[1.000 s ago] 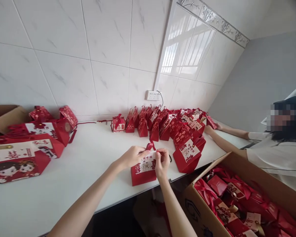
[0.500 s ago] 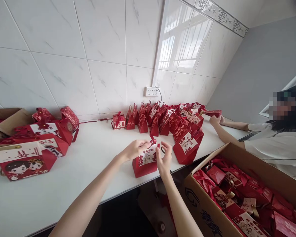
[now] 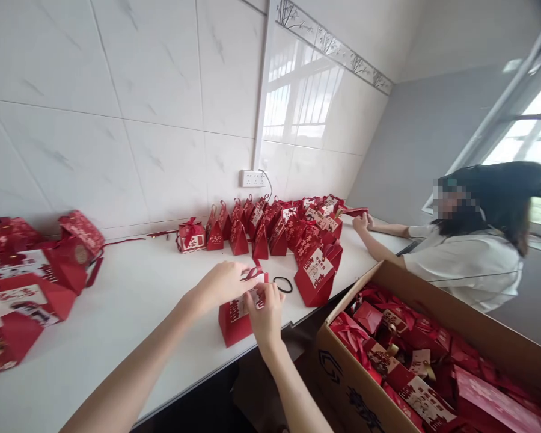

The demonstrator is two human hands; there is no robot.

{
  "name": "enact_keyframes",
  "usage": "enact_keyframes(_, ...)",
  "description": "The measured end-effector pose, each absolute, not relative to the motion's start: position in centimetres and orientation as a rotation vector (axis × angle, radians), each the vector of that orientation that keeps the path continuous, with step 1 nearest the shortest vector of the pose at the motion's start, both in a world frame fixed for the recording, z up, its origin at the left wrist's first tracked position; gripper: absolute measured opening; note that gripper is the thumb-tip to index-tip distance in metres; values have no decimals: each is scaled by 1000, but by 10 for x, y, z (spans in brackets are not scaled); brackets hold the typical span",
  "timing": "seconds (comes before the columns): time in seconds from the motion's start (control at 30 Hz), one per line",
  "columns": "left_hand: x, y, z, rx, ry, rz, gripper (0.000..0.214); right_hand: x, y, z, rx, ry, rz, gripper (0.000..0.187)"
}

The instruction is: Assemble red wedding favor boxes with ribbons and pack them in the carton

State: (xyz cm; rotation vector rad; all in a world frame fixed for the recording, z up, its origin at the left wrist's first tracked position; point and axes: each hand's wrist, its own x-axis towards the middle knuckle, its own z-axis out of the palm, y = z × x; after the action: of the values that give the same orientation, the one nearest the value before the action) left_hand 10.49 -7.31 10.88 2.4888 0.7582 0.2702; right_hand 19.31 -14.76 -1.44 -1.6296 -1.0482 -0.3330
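A small red gift box (image 3: 232, 322) with a white printed label stands near the front edge of the white counter (image 3: 130, 300). My left hand (image 3: 219, 284) is closed over its top, pinching the red ribbon (image 3: 251, 273). My right hand (image 3: 265, 313) is closed on the box's right front side, fingers at the ribbon and label. A black hair tie (image 3: 282, 284) lies on the counter just right of the box.
Several closed red gift boxes (image 3: 275, 231) crowd the counter by the wall, one larger (image 3: 314, 276) near the hair tie. Bigger red bags (image 3: 24, 282) lie at the left. An open cardboard carton (image 3: 342, 373) of red boxes sits lower right. A seated person (image 3: 469, 252) reaches onto the counter's far end.
The view has swung right and down. My right hand has closed onto the box's front and ribbon; the left stays pinched on top. The other person's hands have shifted slightly at the far end.
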Motion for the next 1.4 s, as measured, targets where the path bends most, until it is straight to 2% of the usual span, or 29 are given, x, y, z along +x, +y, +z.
enact_keyframes(0.23,109,-80,112,2611,900,209,40,189,-143,-8,-1625,-1015,-322,14)
enact_keyframes(0.5,106,-72,107,2555,920,157,27,187,-139,-10,-1615,-961,-273,7)
enact_keyframes(0.77,106,-61,102,2497,858,144,24,188,-138,-12,-1634,-946,-229,8)
enact_keyframes(1.1,107,-55,108,2408,788,54,23,191,-148,-8,-1610,-963,-189,28)
enact_keyframes(1.4,107,-57,110,2405,793,21,28,188,-149,-6,-1624,-961,-185,27)
